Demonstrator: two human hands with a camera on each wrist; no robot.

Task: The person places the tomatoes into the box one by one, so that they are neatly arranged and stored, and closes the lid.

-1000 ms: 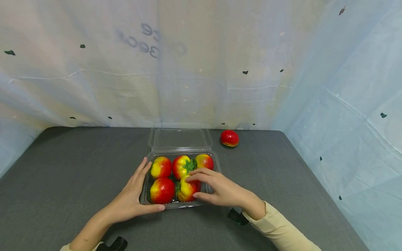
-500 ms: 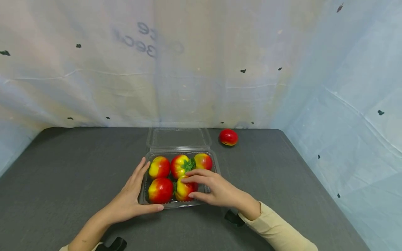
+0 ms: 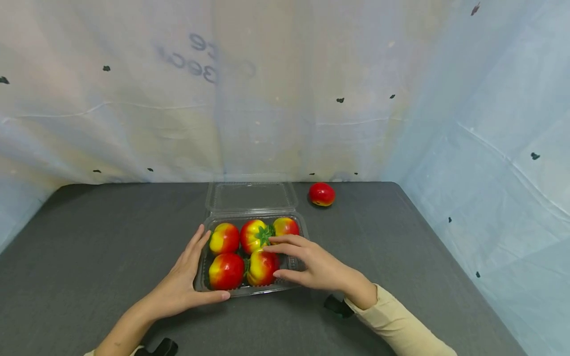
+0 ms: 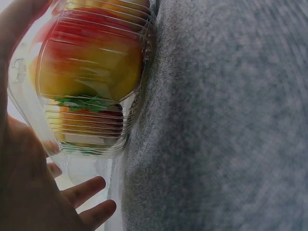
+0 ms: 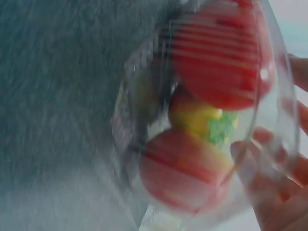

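A clear plastic clamshell box stands with its lid folded back, holding several glossy red-and-yellow fruits, some with green leafy tops. My left hand rests at the box's front left corner, fingers extended along the left side and thumb along the front edge. Over the box's right part is my right hand, its fingers spread above the front right fruit and its thumb tip at that fruit's right edge. The back right fruit is partly hidden behind its fingers. In the right wrist view the box wall blurs the fruits.
One more red fruit lies on the grey table behind the box, to the right of the lid. Pale plastic sheeting rises along the table's back and right side.
My right hand has shifted slightly to the right relative to the front right fruit, its thumb drawn back to the fruit's edge. My left hand stays at the box corner. The head view has shifted slightly.
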